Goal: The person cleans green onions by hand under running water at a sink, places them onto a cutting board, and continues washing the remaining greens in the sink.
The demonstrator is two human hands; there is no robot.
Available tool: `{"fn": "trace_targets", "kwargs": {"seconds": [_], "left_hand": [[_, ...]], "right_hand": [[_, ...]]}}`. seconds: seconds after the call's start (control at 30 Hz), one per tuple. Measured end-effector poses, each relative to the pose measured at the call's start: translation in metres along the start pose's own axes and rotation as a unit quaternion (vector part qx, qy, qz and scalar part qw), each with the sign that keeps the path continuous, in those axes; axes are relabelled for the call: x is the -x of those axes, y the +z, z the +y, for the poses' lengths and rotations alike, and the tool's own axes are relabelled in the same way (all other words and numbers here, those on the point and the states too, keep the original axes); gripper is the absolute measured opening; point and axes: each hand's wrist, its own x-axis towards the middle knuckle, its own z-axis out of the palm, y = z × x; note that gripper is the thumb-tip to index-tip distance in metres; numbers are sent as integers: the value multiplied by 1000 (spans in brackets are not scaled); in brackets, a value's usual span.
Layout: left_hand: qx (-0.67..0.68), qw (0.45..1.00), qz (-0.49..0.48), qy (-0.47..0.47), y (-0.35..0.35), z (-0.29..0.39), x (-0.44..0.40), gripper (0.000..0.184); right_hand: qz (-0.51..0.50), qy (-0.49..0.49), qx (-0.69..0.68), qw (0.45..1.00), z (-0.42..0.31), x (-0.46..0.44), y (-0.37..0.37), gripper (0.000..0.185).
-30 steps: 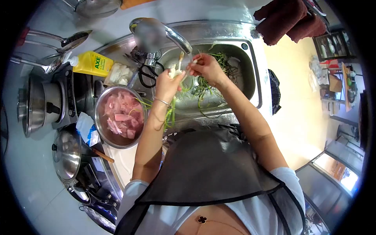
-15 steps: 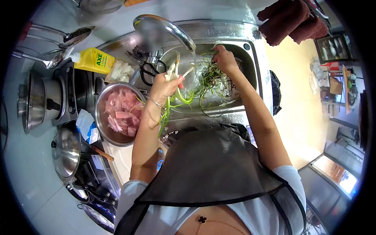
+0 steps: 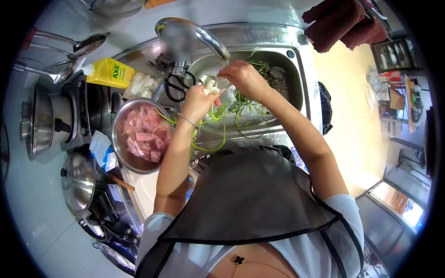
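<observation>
My left hand (image 3: 198,103) is closed round a bunch of spring onions, their white bulbs (image 3: 211,86) up and the long green leaves (image 3: 208,147) trailing over the sink's near edge. Close beside the bulbs, under the tap (image 3: 211,41), is my right hand (image 3: 245,79), fingers pinched together. What lies between those fingertips I cannot make out. Below and behind the right hand, a tangle of thin green and dark stringy plant scraps (image 3: 264,72) lies in the steel sink (image 3: 293,95).
Left of the sink stands a steel bowl (image 3: 117,150) of raw pink meat (image 3: 146,132). Black-handled scissors (image 3: 172,92) and a yellow detergent bottle (image 3: 110,72) are behind it. Farther left are a lidded pan (image 3: 79,180) and hanging ladles (image 3: 69,72). Brown cloths (image 3: 336,23) hang at right.
My right hand has moved left from the sink's far right side to the bulbs. The spring onions in my left hand have tipped, their bulbs now bunched near my right fingers.
</observation>
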Motion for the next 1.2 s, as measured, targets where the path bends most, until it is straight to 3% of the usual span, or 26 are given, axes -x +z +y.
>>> {"fn": "trace_targets", "kwargs": {"seconds": [0.07,0.17,0.23,0.37,0.47,0.53,0.6,0.67,0.73,0.8,0.87,0.93,0.97,1.03,1.07,1.13,1.2], "left_hand": [[18,999,9,-42,1,4,-1,23],[25,999,18,-43,1,14,2,25],[26,999,15,-39,3,12,2,26],[10,1000,10,-19,6,7,0,28],[-15,999,1,-48,4,14,1,29],[1,1000,9,-23,5,13,0,29],[17,1000,19,2,6,16,-3,28],[-113,993,29,36,5,24,-5,27],[-163,984,38,61,4,27,-4,22],[-213,972,46,86,1,25,-1,18],[-255,954,63,144,-4,20,5,11],[-269,951,65,137,-6,18,8,15],[-288,942,77,153,-5,18,7,16],[-306,932,88,171,-5,18,4,18],[-284,944,75,152,-5,18,3,19],[-263,954,61,131,-7,17,2,20],[-278,947,64,146,-10,18,2,21]], "right_hand": [[19,-1,19,1000,-3,2,0,20],[72,72,21,995,-8,3,-3,22],[14,181,-217,959,0,5,0,24],[-47,283,-307,908,3,4,-6,22],[-30,295,-248,922,6,8,-1,16],[44,115,19,992,3,10,-4,9],[72,98,56,991,9,10,-4,7],[100,79,93,987,17,10,0,5],[199,13,131,971,33,10,6,8],[221,293,176,913,70,12,-2,9],[93,321,128,934,81,16,-22,10],[78,107,108,985,72,16,-21,20],[78,107,110,985,67,16,-23,20],[37,-2,108,994,37,7,-32,27],[37,-1,108,993,26,4,-36,27],[-90,138,-132,977,10,-1,-40,23],[-101,117,-112,982,8,-1,-38,20]]}}
